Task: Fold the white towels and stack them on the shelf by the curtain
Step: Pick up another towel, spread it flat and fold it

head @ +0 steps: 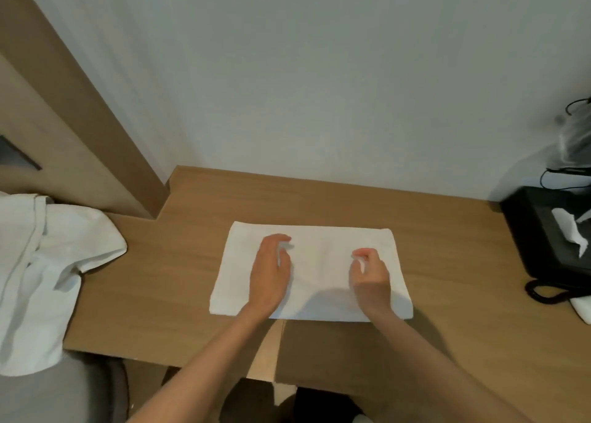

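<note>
**Folded towel lies crosswise under both hands**

A pale wall (319, 70) fills the upper view. Below it a wooden desk (179, 262) runs from left to right. No shelf or curtain shows from the head camera, so the stacking place is out of sight.

A loose heap of white cloth (48, 262) hangs over the desk's left end, well apart from the work. It is probably more laundry waiting, though I cannot tell whether it is a towel. At the far right stands a black tissue box (540, 240), also well clear.

The white towel (319, 262) lies flat in the middle of the desk, already folded into a neat rectangle. Its long axis runs left to right across the person, and its near long edge sits close to the desk's front edge.

Both hands are over the towel, side by side. The left hand (271, 272) is above the left-centre part, fingers nearly straight and pointing away, with nothing held. The right hand (369, 275) is above the right-centre part with its fingers (363, 253) curled in toward the thumb. Whether they pinch a bit of fabric or hold nothing cannot be told.

Each short end lies outward from its own hand, about equally near. The next fold likely brings one short end across to the other, so either hand could lead while the other pins the middle.
</note>
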